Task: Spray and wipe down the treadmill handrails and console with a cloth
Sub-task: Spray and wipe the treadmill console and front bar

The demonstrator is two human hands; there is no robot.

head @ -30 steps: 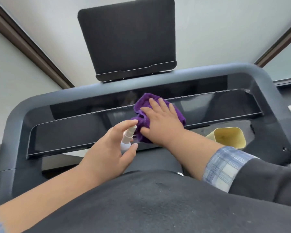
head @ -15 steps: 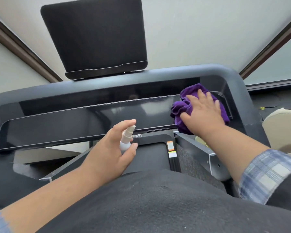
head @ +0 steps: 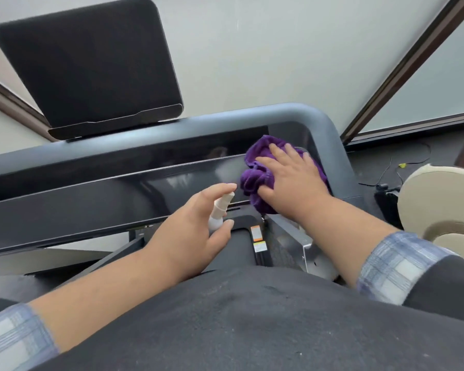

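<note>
The treadmill's glossy black console (head: 105,194) runs across the view, framed by a grey handrail bar (head: 300,113). My right hand (head: 292,180) presses a bunched purple cloth (head: 255,178) flat against the console's right end, fingers spread and straight. My left hand (head: 190,234) grips a small white spray bottle (head: 220,210) just below the console's middle, index finger resting over the nozzle top. Most of the bottle's body is hidden inside my palm.
A black tablet holder (head: 89,65) stands above the console at the left. The treadmill belt (head: 239,245) with warning stickers lies below. A beige seat (head: 445,204) and cables on the dark floor are to the right. My dark torso fills the foreground.
My right hand slid the purple cloth from the console's middle to its right end, then back a little leftward. My left hand kept its grip on the bottle, and the view turned right.
</note>
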